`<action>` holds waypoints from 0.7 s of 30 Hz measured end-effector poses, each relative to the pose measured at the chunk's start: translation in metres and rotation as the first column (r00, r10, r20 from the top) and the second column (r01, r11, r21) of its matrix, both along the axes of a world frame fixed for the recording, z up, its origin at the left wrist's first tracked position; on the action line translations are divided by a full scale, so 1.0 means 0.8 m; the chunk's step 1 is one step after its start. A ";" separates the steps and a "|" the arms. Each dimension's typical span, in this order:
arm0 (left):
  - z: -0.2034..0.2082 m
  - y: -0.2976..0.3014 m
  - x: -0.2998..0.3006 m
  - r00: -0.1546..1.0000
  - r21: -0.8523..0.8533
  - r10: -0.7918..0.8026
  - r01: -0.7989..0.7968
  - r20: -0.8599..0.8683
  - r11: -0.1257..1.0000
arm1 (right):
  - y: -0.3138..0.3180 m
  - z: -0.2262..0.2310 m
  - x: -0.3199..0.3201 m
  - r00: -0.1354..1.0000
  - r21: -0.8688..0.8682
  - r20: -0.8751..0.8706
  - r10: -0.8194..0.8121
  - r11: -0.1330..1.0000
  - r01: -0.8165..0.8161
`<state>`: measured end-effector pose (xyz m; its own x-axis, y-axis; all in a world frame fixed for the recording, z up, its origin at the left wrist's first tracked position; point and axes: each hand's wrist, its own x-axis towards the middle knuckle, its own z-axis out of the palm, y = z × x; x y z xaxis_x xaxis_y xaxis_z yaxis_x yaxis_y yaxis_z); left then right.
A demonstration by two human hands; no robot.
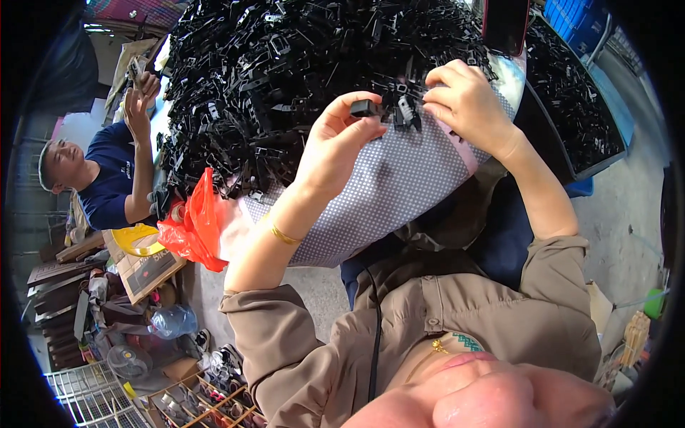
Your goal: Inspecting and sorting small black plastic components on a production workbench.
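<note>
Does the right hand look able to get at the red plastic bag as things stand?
Probably not directly: the left forearm lies between the right hand and the red plastic bag, over to the left.

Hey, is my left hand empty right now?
No, your left hand pinches a small black piece beside the heap of black parts.

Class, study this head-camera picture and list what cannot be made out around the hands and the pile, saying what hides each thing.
In the head view:
1. Whether the right hand pinches anything: blurred at its fingertips.
2. Full shape of the black piece: partly covered by the left hand.
3. Far end of the pile of black parts: cut off by the upper edge.
4. Far end of the phone-like device: same edge.
</note>
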<state>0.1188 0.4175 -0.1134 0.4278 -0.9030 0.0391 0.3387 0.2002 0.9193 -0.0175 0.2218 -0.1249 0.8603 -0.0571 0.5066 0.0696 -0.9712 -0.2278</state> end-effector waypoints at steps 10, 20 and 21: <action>0.008 0.001 -0.016 0.990 0.205 -0.081 0.103 -0.111 0.973 | 0.030 0.028 -0.025 0.996 0.898 0.049 0.071 0.433 -0.075; 0.012 -0.002 -0.022 0.981 0.223 -0.107 0.070 0.159 0.972 | 0.045 0.022 -0.021 0.986 0.761 0.125 0.113 0.627 -0.168; 0.009 -0.004 -0.021 0.934 0.185 -0.066 -0.001 0.352 0.983 | 0.051 0.026 -0.022 0.994 0.816 0.077 0.072 0.569 -0.104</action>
